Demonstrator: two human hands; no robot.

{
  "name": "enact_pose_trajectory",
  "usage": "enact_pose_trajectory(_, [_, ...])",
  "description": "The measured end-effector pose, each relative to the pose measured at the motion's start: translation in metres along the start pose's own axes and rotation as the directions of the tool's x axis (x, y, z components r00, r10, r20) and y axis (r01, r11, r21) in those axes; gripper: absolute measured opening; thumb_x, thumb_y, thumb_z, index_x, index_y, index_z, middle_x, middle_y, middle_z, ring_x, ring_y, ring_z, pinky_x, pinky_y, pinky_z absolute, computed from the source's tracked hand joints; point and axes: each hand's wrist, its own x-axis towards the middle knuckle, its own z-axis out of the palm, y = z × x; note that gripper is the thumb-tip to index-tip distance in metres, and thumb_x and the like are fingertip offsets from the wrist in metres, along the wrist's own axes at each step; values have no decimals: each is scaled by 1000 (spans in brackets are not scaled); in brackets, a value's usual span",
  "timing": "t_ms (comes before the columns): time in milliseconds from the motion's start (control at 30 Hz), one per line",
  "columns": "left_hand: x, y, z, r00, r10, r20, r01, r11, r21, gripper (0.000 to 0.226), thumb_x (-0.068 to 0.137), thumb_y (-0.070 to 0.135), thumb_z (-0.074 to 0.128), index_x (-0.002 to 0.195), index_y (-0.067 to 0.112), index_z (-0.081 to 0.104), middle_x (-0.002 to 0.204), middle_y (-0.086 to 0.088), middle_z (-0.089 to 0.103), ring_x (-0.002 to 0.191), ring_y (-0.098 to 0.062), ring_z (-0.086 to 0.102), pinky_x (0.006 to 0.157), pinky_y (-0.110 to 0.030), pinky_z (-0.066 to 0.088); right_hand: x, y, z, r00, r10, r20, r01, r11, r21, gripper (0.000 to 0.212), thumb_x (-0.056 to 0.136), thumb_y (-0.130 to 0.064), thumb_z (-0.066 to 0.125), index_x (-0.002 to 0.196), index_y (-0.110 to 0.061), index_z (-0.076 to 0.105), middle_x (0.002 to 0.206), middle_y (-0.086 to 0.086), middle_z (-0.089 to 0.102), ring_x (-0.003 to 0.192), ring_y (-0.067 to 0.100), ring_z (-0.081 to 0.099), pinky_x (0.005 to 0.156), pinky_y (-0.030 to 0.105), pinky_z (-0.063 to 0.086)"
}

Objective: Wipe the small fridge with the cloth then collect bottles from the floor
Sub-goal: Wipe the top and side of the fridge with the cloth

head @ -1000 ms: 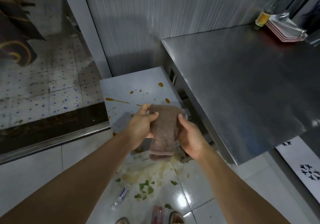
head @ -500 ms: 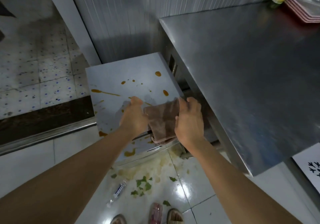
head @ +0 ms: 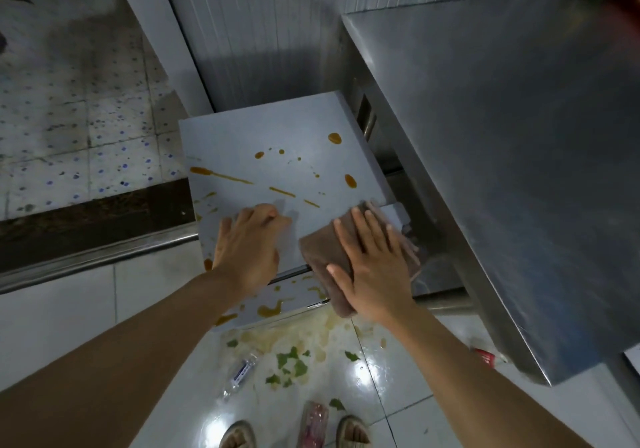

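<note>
The small fridge has a pale grey top streaked with orange-brown sauce. A folded brown cloth lies at the top's front right corner, and my right hand presses flat on it with fingers spread. My left hand rests palm-down on the fridge top to the left of the cloth, holding nothing. On the white floor tiles below lie a clear plastic bottle, a pinkish bottle between my feet, and a red-labelled bottle under the steel table.
A stainless steel table stands right beside the fridge, its edge overhanging at the right. Green leaf scraps and a yellowish spill cover the tiles in front of the fridge. A metal door threshold runs at left.
Both hands held the cloth up in the air before. Now the cloth is down on the fridge top under my right hand, and my left hand has let go and lies flat on the top.
</note>
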Motion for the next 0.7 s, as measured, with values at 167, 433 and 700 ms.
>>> enact_pose_trajectory(167, [-2, -18, -5, 996, 85, -31, -87, 992, -90, 53, 74, 5, 63, 125, 16, 53, 129, 1, 49, 117, -25, 45, 98, -37, 34, 38, -10, -4, 977, 209, -50, -210, 978, -22, 63, 97, -49, 9, 153, -19, 5, 159, 14, 3, 147, 30, -4, 118, 49, -5])
enact_pose_trajectory(433, [-30, -67, -7, 999, -14, -30, 14, 1000, 5, 49, 81, 23, 59, 128, 20, 50, 141, 2, 42, 128, -24, 35, 101, -38, 22, 29, -131, 12, 992, 120, -49, -115, 989, 92, 68, 94, -54, 16, 152, -19, 10, 159, 16, 1, 146, 32, -7, 118, 50, -4])
enact_pose_trajectory(700, [-41, -77, -10, 999, 47, 8, -47, 996, -83, 64, 77, 7, 56, 139, 20, 43, 151, 2, 32, 137, -21, 28, 111, -44, 19, 19, -79, 9, 996, -5, -90, 11, 998, 58, 60, 97, -52, 13, 151, -26, 13, 159, 4, 8, 147, 25, 1, 117, 54, 13])
